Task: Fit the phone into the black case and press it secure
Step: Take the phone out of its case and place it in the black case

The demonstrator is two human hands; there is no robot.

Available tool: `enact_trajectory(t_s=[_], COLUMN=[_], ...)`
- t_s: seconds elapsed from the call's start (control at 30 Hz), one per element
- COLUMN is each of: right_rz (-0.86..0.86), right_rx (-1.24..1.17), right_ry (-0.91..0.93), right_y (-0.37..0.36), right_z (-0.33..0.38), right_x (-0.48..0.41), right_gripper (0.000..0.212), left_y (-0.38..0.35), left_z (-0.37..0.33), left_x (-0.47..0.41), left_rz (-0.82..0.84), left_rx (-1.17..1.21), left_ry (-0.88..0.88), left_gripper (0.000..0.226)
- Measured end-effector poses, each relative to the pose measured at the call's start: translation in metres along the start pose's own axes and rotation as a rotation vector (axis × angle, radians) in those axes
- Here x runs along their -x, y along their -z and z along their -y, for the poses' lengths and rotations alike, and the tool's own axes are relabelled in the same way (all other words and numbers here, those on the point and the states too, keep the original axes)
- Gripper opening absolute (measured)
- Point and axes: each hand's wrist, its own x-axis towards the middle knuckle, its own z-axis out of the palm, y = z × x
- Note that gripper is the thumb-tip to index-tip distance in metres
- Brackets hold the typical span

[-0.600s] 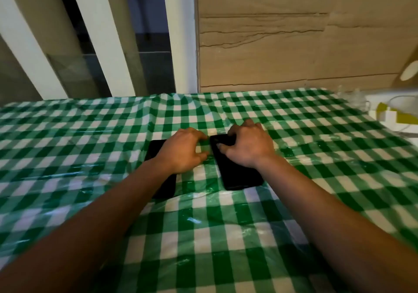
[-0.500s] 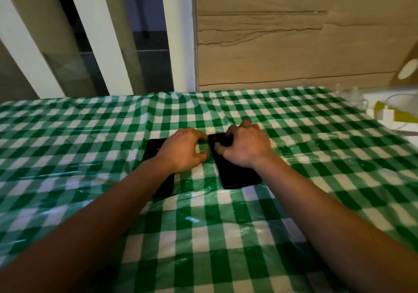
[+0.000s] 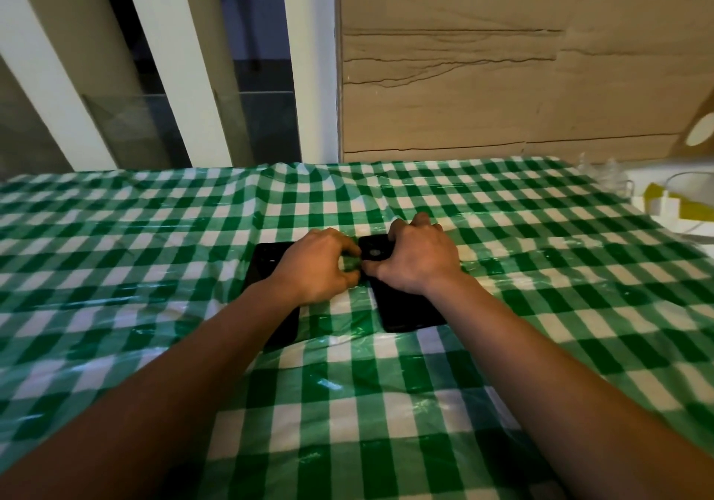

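Two flat black slabs lie side by side on the green checked tablecloth [image 3: 386, 403]. The right slab [image 3: 409, 306] shows a round lens at its far end and looks like the phone. My right hand [image 3: 419, 258] is curled over its far end, thumb on the left edge. The left slab [image 3: 266, 264] is matte and looks like the black case. Most of it is hidden under my left hand [image 3: 315, 264] and forearm. My left fingers are curled, their tips touching the phone's left edge beside my right thumb.
A wood-grain wall panel [image 3: 502, 74] and white window bars [image 3: 309, 55] stand behind the table. At the far right edge sit a white and yellow box [image 3: 672, 202] with a cable, and a small clear object [image 3: 606, 177].
Both hands stay almost where they were. My left fingertips have closed a little nearer to the phone's left edge. Neither slab has moved.
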Motion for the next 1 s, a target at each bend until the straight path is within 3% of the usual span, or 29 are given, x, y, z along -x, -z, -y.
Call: enact_trajectory(t_s=[0.43, 0.73, 1.0], right_rz=[-0.027, 0.111, 0.253], right_rx=[-0.278, -0.796, -1.020], right_ry=[0.027, 0.023, -0.041], right_y=[0.015, 0.017, 0.015], right_z=[-0.005, -0.013, -0.016], right_x=[-0.005, -0.006, -0.004], right_gripper=[0.062, 0.047, 0.048], left_y=[0.006, 0.008, 0.010], left_z=[-0.005, -0.011, -0.015], left_x=[0.002, 0.004, 0.002], left_rz=[-0.022, -0.041, -0.030], left_rx=[0.043, 0.147, 0.267], left_ry=[-0.013, -0.017, -0.005], left_gripper=[0.043, 0.038, 0.033])
